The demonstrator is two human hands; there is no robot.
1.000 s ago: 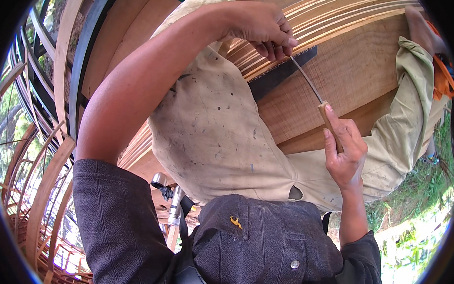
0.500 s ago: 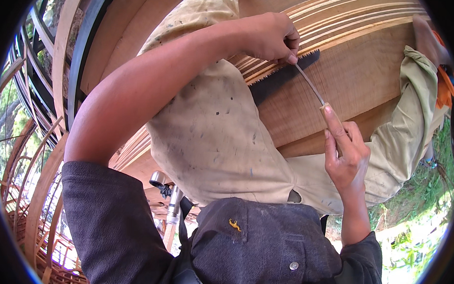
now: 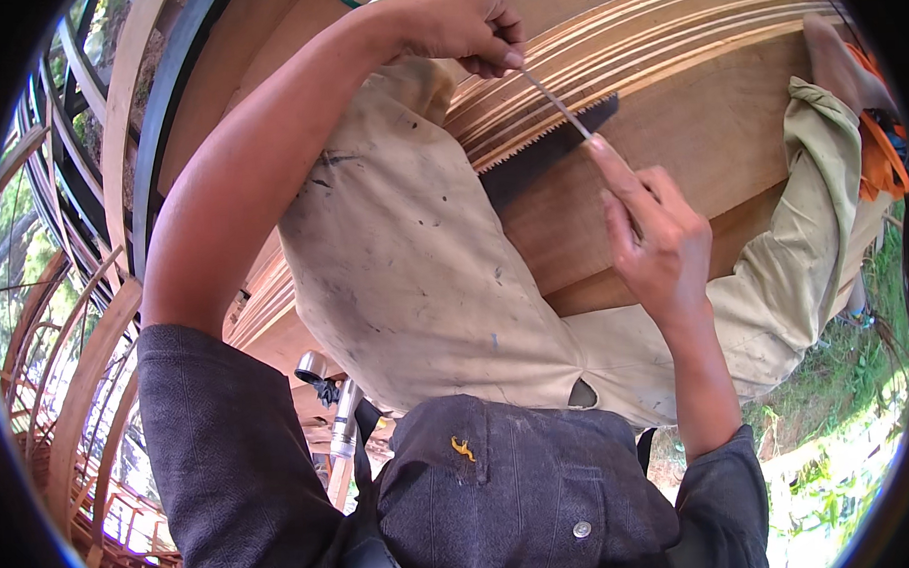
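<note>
A slim metal file (image 3: 556,102) slants across a dark saw blade (image 3: 535,161) at its toothed edge. My left hand (image 3: 474,31) pinches the far tip of the file between thumb and fingers. My right hand (image 3: 663,232) is closed round its handle, the forefinger stretched along it; the fingers hide most of the handle. The blade's teeth face up and away from me, toward a row of thin wooden strips. Its wide end disappears behind my trousered leg (image 3: 403,256), and whether the saw has a handle cannot be seen.
Thin wooden strips (image 3: 666,38) run beside a broad board (image 3: 709,115). My bare foot (image 3: 829,61) rests at the far right near an orange item (image 3: 883,164). At lower left stands a metal flask (image 3: 345,416). Curved wooden ribs (image 3: 119,125) and woven work fill the left side.
Both hands have moved up and to the left, carrying the file across the saw's teeth. The saw appears slightly shifted left along with the whole view.
</note>
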